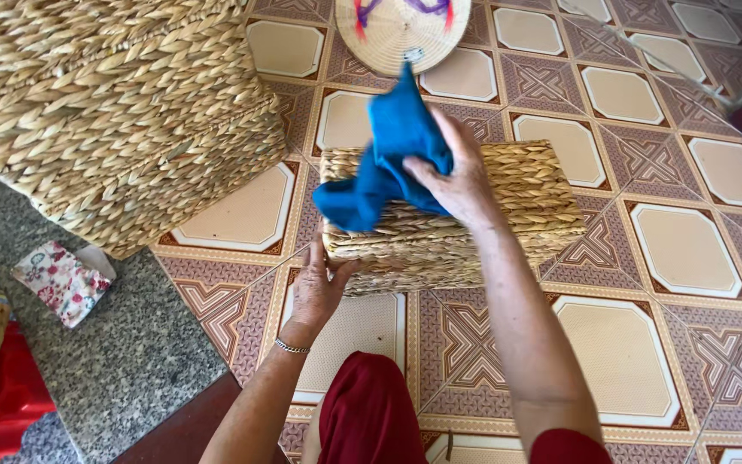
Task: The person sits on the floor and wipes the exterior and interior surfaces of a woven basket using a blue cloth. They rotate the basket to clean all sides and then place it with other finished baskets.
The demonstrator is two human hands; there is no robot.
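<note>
One blue cloth (pixel 388 163) clamped in right-hand fingers (pixel 427 176); left fingers (pixel 326 258) apart on one small basket (pixel 517 206)

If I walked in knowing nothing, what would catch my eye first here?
Most likely the bright blue cloth, gripped by the right hand on top of a small woven basket in the middle of the patterned tile floor. The left hand steadies the basket's near side. A much larger woven basket fills the upper left, and a round woven fan with purple and red stripes lies at the top.
</note>
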